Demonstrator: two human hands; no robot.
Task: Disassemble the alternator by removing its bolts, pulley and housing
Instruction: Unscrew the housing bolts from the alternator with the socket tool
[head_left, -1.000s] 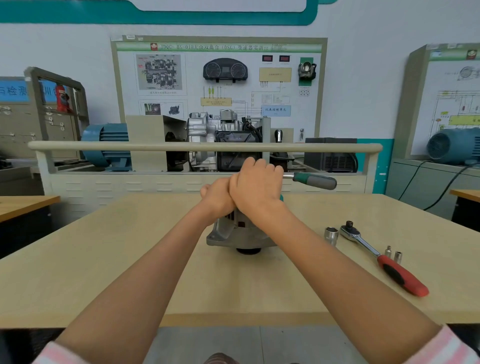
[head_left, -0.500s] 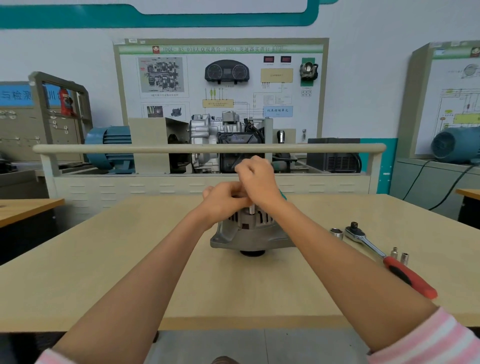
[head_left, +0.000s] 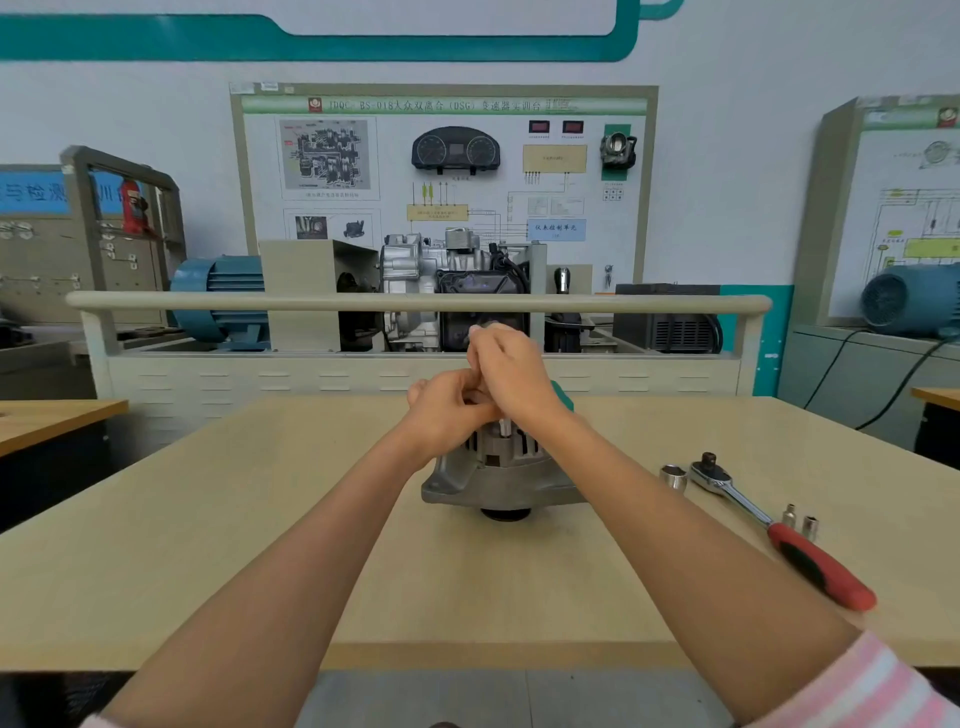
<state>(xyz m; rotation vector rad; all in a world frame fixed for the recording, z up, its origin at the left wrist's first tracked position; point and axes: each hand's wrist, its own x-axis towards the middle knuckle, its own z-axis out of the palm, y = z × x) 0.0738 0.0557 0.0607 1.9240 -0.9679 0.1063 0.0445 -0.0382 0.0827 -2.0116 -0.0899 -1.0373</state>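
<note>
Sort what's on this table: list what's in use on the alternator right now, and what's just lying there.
In use:
alternator
green-handled tool, mostly hidden
left hand
right hand

Lying idle on the table:
red-handled ratchet
large socket
two small sockets

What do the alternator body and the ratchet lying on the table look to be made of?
Alternator: dull grey, matte, likely cast aluminium, judging by its thick, rounded shape. Ratchet: bright, mirror-like head and shaft, probably chromed steel; its red and black handle looks like plastic or rubber.
</note>
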